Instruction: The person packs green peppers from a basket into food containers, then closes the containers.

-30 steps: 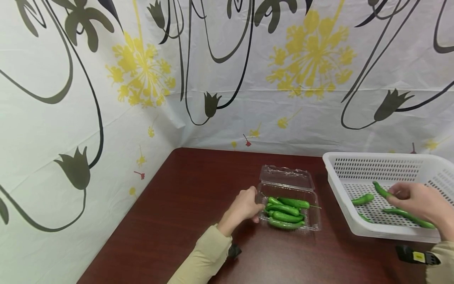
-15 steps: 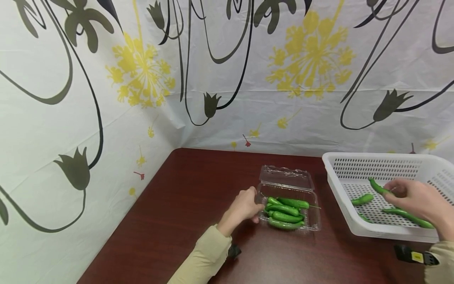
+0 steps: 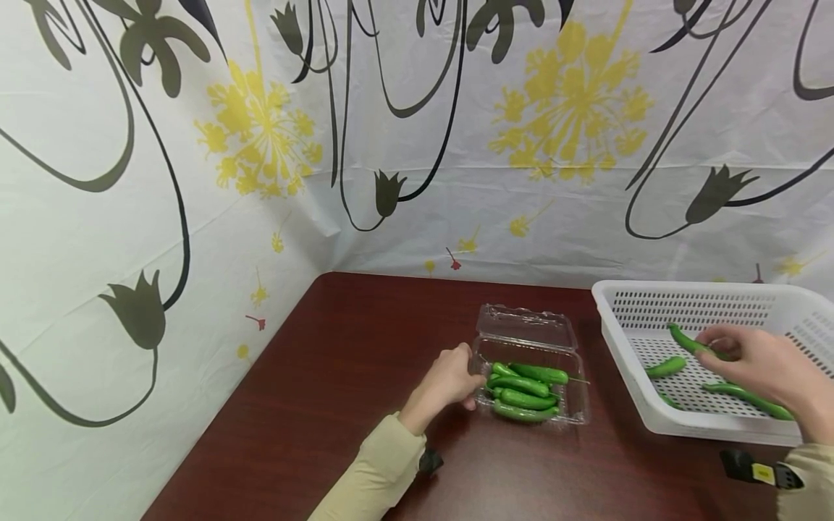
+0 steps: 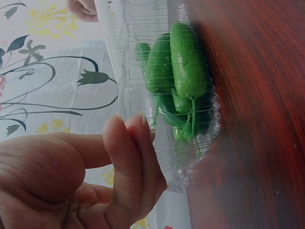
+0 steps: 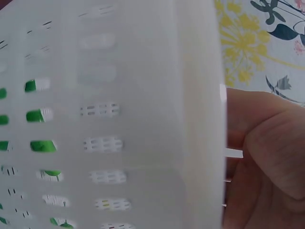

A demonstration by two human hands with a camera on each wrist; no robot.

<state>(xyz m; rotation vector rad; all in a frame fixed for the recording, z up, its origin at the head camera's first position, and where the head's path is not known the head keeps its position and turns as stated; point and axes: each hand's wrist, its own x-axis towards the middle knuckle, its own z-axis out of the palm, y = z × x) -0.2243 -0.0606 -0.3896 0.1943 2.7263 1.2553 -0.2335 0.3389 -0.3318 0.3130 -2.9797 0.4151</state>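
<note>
At the clear plastic clamshell container (image 3: 526, 327), my left hand (image 3: 444, 378) pinches its left edge between thumb and fingers. The lid stands open towards the back. Several green chili peppers (image 3: 521, 383) lie stacked in the container; the left wrist view shows their stem ends (image 4: 193, 109) through the clear wall. Over the white basket (image 3: 622, 369), my right hand (image 3: 759, 362) grips one green chili pepper (image 3: 681, 339), its tip pointing left and up. In the right wrist view the basket wall (image 5: 152, 90) hides the fingers and that pepper.
Loose green peppers lie on the basket floor, one at the left (image 3: 666, 367) and a longer one (image 3: 749, 399) below my right hand. The dark red table (image 3: 313, 405) meets patterned sheeting (image 3: 417, 246) at the back and left.
My right hand has moved slightly left inside the basket, carrying the pepper with it. The left hand and the container have stayed in place.
</note>
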